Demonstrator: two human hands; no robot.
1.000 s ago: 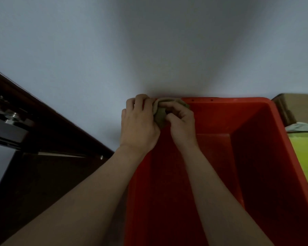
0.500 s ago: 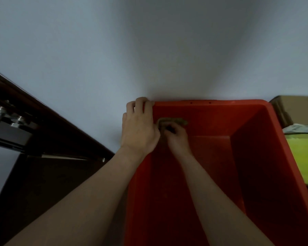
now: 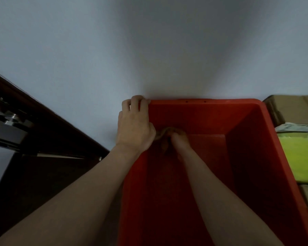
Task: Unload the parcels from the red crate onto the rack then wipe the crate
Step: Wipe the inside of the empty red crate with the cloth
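Gripping the far left corner of the red crate (image 3: pixel 220 101), your left hand (image 3: pixel 134 125) curls its fingers over the rim. Your right hand (image 3: pixel 179 140), deep inside, clutches a bunched brownish cloth (image 3: pixel 163 134) at the foot of the crate's far side. A cardboard box (image 3: pixel 292 107) and a yellow-green parcel (image 3: pixel 299 157) lie just beside the right rim. Dark wooden furniture (image 3: pixel 43 139) stands to the left.

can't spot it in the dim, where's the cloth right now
Head view: the cloth is inside the red crate, low in its far left corner, held by the right hand.
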